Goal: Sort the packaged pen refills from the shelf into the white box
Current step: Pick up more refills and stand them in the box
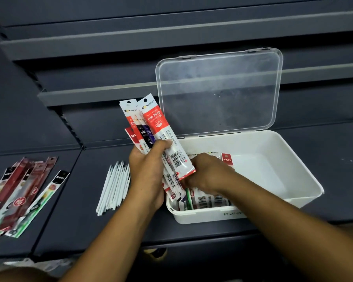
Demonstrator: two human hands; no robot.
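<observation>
Where the dark grey shelf [86, 200] runs flat and matt across the view, one rectangular white box [293, 159] of smooth plastic is set on it at the right. Its single hinged lid [218, 92], clear and round-cornered, is stood open against the shelving behind. At the far left of the shelf a loose pile of refill packets [22, 196] is seen, long, narrow and glossy, printed in red, black and green. They overlap and are blurred, so no count can be given.

A fan of packaged pen refills [153, 119] is gripped upright in the left hand [149, 167], just beside the box's left wall. At least four flat sleeves, with red, black and purple labels, can be counted.

Between pile and box a bundle of thin white sticks [114, 186] is laid in parallel, roughly a dozen. Further barcoded packets [208, 200] are laid inside the box at its near-left corner.

The right hand [208, 174] is held over these, fingers curled at the front sleeve's lower end. Whether that sleeve is pinched cannot be told.
</observation>
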